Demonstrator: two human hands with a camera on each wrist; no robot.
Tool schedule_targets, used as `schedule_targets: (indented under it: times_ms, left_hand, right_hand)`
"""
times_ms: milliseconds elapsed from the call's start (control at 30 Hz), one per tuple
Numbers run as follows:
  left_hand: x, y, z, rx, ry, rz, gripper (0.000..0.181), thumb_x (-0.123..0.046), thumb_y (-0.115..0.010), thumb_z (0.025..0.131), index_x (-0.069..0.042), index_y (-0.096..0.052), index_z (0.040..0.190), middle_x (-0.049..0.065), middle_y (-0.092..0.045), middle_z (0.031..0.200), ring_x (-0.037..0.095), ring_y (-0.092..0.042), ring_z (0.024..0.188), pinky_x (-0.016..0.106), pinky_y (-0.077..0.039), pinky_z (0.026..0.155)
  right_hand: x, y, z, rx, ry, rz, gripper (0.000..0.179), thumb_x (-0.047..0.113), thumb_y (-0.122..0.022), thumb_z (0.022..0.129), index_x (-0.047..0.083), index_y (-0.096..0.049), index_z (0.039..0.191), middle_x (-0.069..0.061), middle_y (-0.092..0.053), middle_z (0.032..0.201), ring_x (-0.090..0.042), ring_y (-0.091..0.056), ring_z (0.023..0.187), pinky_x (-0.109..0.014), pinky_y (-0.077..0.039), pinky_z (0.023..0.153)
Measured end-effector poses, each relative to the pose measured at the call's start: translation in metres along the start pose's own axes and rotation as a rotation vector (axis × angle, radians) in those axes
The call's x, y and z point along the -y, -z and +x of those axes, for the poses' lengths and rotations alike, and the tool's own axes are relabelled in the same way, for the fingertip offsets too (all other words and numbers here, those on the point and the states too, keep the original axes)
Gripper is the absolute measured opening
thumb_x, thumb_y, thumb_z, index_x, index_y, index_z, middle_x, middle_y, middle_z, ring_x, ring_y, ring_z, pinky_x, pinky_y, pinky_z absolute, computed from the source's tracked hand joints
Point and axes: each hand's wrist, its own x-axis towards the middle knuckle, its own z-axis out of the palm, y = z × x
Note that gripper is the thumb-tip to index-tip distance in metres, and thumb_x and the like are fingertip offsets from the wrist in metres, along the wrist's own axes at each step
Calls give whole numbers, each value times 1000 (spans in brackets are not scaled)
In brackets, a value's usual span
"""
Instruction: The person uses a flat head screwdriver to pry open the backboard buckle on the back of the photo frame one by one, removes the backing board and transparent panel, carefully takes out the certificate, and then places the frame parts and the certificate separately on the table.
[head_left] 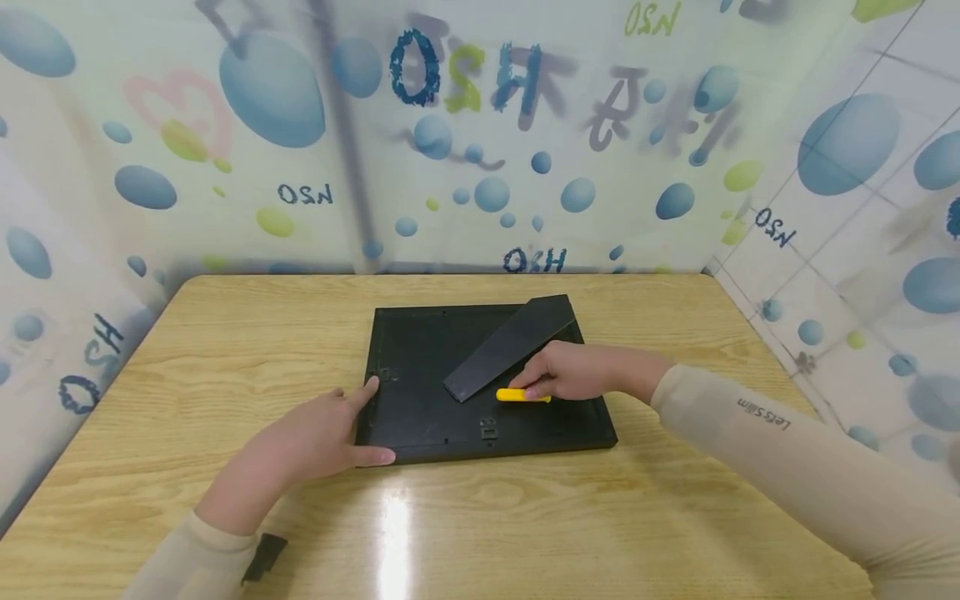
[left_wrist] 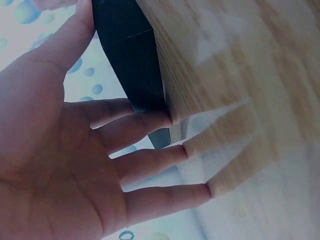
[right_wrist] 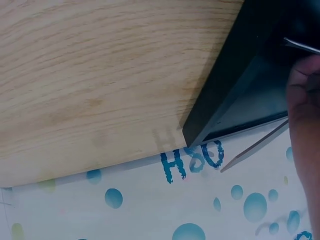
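A black picture frame (head_left: pixel 423 358) lies back side up on the table. Its flat stand leg (head_left: pixel 510 346) slants across it and rises at the far right end. My left hand (head_left: pixel 315 433) is at the near left corner, thumb on the near edge and a finger at the left edge. In the left wrist view the left hand's fingers (left_wrist: pixel 150 167) are straight and spread. My right hand (head_left: pixel 573 371) pinches a yellow-handled tool (head_left: pixel 513 395) low over the backing, beside the leg. A thin metal tip (right_wrist: pixel 302 46) shows in the right wrist view; its kind is unclear.
The wooden table (head_left: pixel 247 333) extends around the frame. A backdrop (head_left: pixel 450 200) printed with blue and green bubbles hangs behind it and at the sides. Metal hangers (head_left: pixel 489 429) sit on the frame's back near its edges.
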Motion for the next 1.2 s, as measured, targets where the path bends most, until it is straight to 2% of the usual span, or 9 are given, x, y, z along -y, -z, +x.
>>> schedule_targets:
  times_ms: [300, 467, 600, 867, 1033, 1200]
  left_hand:
    - [0, -3, 1, 4, 11, -4, 124, -80, -74, 81, -5, -27, 169, 47, -43, 153, 62, -52, 137, 71, -48, 107]
    - [-1, -2, 1, 10, 16, -3, 124, -80, -73, 81, -6, -27, 169, 47, -43, 154, 63, -51, 137, 71, -48, 107]
    - [-1, -2, 0, 7, 18, -2, 124, -80, -73, 81, -5, -26, 169, 47, -43, 154, 62, -52, 137, 71, -49, 106]
    - [0, -1, 0, 2, 20, -3, 124, -80, -73, 82, -6, -27, 169, 47, -43, 153, 62, -51, 138, 71, -48, 106]
    - [1, -1, 0, 11, 20, -7, 123, -80, -73, 82, -6, -26, 169, 47, -43, 154, 62, -50, 139, 71, -48, 106]
    - [1, -2, 0, 3, 15, -9, 124, -80, -73, 82, -6, -27, 169, 47, -43, 154, 62, -51, 138, 71, -49, 106]
  right_hand:
    - [-2, -2, -7, -27, 14, 12, 38, 23, -63, 108, 15, -68, 144, 0, -77, 131, -5, -69, 103, -28, -60, 97]
    - [-7, 0, -13, -50, 34, 85, 37, 22, -63, 108, 11, -68, 143, 2, -79, 115, -7, -68, 93, -26, -59, 89]
    - [-11, 4, -20, -72, 53, 166, 35, 20, -61, 109, 9, -69, 141, -1, -77, 105, -12, -70, 88, -30, -60, 86]
    - [-17, 6, -29, -107, 40, 259, 24, 18, -62, 109, 9, -72, 129, -6, -74, 115, -18, -71, 96, -36, -61, 90]
    - [-23, 6, -35, -139, 47, 300, 26, 17, -60, 109, 4, -69, 130, -8, -72, 115, -18, -70, 99, -37, -60, 95]
    - [-29, 7, -45, -171, 80, 362, 28, 17, -58, 110, -1, -65, 131, -12, -70, 113, -27, -69, 102, -40, -59, 96]
